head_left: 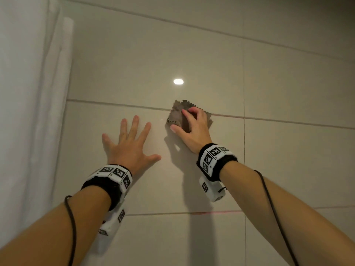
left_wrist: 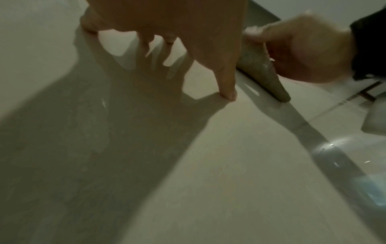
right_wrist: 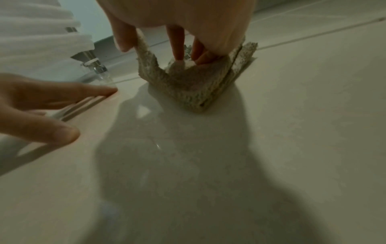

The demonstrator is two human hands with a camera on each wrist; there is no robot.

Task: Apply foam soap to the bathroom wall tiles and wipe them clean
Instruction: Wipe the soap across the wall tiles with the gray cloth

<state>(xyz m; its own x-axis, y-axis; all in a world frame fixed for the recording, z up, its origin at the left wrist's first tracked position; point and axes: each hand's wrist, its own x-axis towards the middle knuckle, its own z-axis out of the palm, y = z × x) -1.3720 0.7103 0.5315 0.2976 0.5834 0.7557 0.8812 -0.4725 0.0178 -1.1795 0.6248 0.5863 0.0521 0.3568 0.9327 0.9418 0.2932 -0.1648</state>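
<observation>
A folded grey-brown cloth (head_left: 179, 112) with a zigzag edge lies against the beige wall tiles (head_left: 153, 64), on a horizontal grout line. My right hand (head_left: 192, 127) grips the cloth (right_wrist: 188, 85) with curled fingers and thumb and presses it to the wall. My left hand (head_left: 128, 144) is spread flat on the tile just left of the cloth, fingers straight and apart. In the left wrist view my left hand's fingertips (left_wrist: 228, 95) touch the tile, with the cloth (left_wrist: 265, 72) and my right hand (left_wrist: 309, 49) beside them. No foam shows on the tiles.
A white shower curtain (head_left: 28, 112) hangs along the left edge. White towels on a chrome rail (right_wrist: 92, 63) show in the right wrist view. Glossy tiles reach up, right and down, with a lamp's reflection (head_left: 178, 81) above the cloth.
</observation>
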